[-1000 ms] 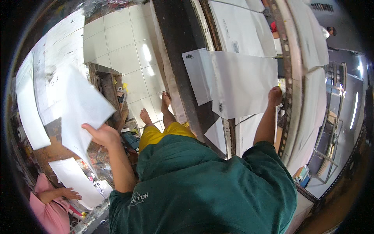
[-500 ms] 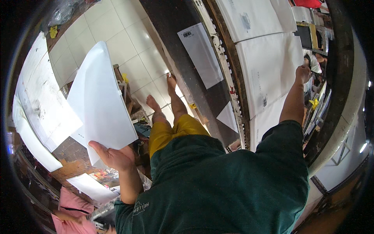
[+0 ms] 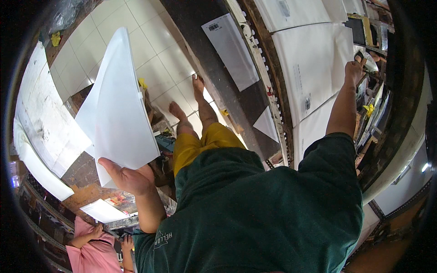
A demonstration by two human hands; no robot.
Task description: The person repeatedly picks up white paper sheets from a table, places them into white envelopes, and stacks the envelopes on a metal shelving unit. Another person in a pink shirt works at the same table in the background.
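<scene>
My left hand [image 3: 132, 179] grips the lower edge of several loose white paper sheets [image 3: 122, 118], its thumb on top. The sheets curve upward and fan apart at their far end. Out at the far right, my right hand [image 3: 353, 73] is closed beside a shelf, its fingertips at a small dark and white object [image 3: 368, 60]. What exactly it holds is too small to make out. Between that arm and my body lie large white printed sheets [image 3: 312, 68], side by side on a long bench.
Two white papers [image 3: 232, 51] lie on the dark surface left of the bench. At the left are a smudged white sheet [image 3: 45, 118] and a low table [image 3: 79, 177]. A person in pink [image 3: 93, 243] is at the lower left. A crowded shelf [image 3: 371, 118] borders the right.
The view has shifted slightly, so most things appear higher. My left hand still holds the sheets, and my right arm stays stretched out. More of the person in pink shows, hands included.
</scene>
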